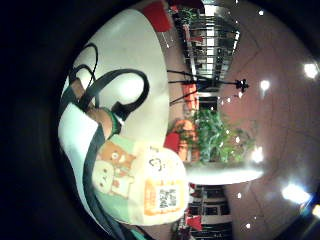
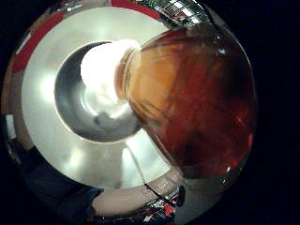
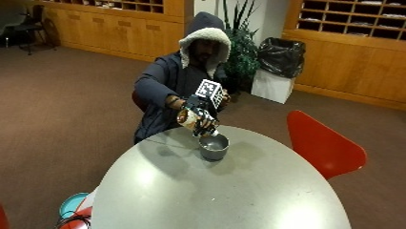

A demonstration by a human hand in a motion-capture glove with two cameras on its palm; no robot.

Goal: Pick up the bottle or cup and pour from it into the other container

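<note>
Amber-brown liquid fills the bottle (image 3: 189,118) that the gloved right hand (image 3: 202,114) holds tipped above the round grey worktop (image 3: 254,191), fingers curled round its body. Its white-capped neck (image 2: 104,65) slants down from the grip, over the dark grey bowl (image 3: 214,146) standing on the worktop just below. Whether anything is in the bowl cannot be told. 1 red chair (image 3: 320,145) stands beside the worktop, well apart from the grip.
</note>
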